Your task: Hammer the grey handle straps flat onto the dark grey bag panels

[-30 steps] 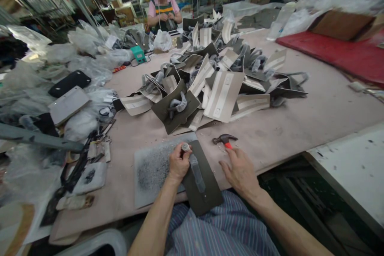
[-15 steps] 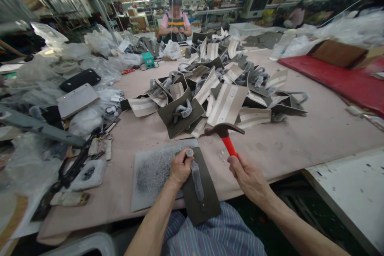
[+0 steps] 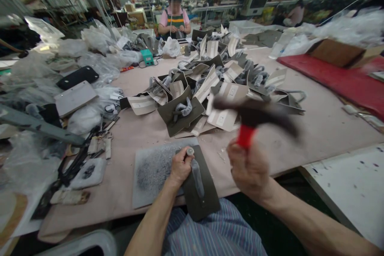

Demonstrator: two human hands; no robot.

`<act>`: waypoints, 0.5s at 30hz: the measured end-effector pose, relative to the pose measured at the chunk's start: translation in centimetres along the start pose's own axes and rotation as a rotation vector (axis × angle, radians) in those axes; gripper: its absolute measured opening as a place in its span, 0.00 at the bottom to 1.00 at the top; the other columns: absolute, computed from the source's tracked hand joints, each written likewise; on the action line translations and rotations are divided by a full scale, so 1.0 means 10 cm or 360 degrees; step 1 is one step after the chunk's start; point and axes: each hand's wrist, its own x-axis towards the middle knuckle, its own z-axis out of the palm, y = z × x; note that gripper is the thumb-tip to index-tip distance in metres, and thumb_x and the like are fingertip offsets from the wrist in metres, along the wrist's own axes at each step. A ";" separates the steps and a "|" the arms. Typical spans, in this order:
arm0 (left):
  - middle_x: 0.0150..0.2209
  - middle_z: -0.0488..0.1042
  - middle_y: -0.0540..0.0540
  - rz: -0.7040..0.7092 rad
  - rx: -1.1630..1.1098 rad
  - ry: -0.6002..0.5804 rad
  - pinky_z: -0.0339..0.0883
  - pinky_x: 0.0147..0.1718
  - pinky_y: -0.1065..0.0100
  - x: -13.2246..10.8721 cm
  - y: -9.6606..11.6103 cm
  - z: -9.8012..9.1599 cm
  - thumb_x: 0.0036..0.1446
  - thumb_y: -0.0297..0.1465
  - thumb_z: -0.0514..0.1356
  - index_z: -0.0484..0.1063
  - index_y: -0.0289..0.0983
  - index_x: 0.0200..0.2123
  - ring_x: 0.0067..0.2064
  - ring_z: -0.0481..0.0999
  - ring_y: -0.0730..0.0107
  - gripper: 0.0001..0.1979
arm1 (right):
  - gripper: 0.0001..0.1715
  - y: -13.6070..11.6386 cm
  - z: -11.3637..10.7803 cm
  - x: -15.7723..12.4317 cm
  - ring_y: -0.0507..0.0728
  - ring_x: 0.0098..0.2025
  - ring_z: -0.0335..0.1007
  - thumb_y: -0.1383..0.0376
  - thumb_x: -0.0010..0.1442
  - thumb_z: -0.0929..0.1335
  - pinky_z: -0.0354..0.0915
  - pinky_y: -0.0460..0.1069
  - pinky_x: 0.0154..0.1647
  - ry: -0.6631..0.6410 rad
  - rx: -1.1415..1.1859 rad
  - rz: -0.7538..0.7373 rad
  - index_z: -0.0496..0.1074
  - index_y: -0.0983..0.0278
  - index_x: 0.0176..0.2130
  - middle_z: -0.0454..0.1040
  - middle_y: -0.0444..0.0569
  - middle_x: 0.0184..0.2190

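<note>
My left hand [image 3: 181,168] is closed around a metal punch [image 3: 190,151], seen from its round top; its lower end is hidden. The punch stands over the upper edge of a dark olive panel [image 3: 207,180] with a plastic-wrapped handle [image 3: 197,178]. That panel lies partly on a grey, scuffed board [image 3: 153,174] and reaches over the table edge to the striped cloth on my lap. To the right, my right hand [image 3: 249,166] grips the red shaft of a claw hammer [image 3: 255,116], raised and blurred, its dark head above the fist.
A heap of olive panels with wrapped handles [image 3: 183,110] covers the table's middle. Plastic bags [image 3: 81,118] and tools crowd the left. On the right are a red board [image 3: 327,78] and a cardboard box [image 3: 336,58]. A co-worker [image 3: 174,20] sits across the table.
My right hand has lifted the hammer higher and closer to the camera, its head now farther right. My left hand, the punch and the panel have stayed almost in place.
</note>
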 end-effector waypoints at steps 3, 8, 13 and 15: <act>0.36 0.80 0.49 -0.0037 0.0000 -0.0031 0.69 0.41 0.67 0.00 -0.01 0.01 0.56 0.26 0.58 0.76 0.39 0.41 0.38 0.78 0.66 0.10 | 0.16 0.22 0.19 -0.22 0.51 0.19 0.55 0.58 0.69 0.57 0.42 0.49 0.23 -0.0724 -0.0340 0.0115 0.62 0.61 0.32 0.64 0.43 0.19; 0.36 0.80 0.48 -0.0029 -0.0066 -0.0009 0.69 0.42 0.66 0.01 -0.02 0.00 0.58 0.28 0.58 0.75 0.39 0.40 0.39 0.78 0.65 0.09 | 0.15 0.65 0.23 -0.37 0.53 0.23 0.63 0.57 0.70 0.57 0.47 0.48 0.26 -0.0902 -0.0295 0.0503 0.64 0.62 0.36 0.68 0.44 0.22; 0.40 0.81 0.47 -0.0033 -0.0040 0.0003 0.71 0.45 0.64 0.01 0.01 -0.01 0.56 0.27 0.60 0.76 0.40 0.43 0.42 0.80 0.63 0.11 | 0.18 1.20 0.37 -0.59 0.58 0.28 0.69 0.60 0.70 0.56 0.60 0.50 0.31 -0.0910 -0.0405 0.0807 0.67 0.64 0.34 0.70 0.49 0.24; 0.43 0.81 0.45 -0.0048 -0.0055 -0.0008 0.71 0.48 0.61 0.00 0.01 -0.01 0.56 0.27 0.60 0.75 0.40 0.47 0.45 0.80 0.62 0.15 | 0.17 1.24 0.45 -0.65 0.62 0.35 0.71 0.61 0.68 0.57 0.63 0.54 0.36 -0.0816 -0.0567 0.0779 0.69 0.68 0.43 0.73 0.57 0.33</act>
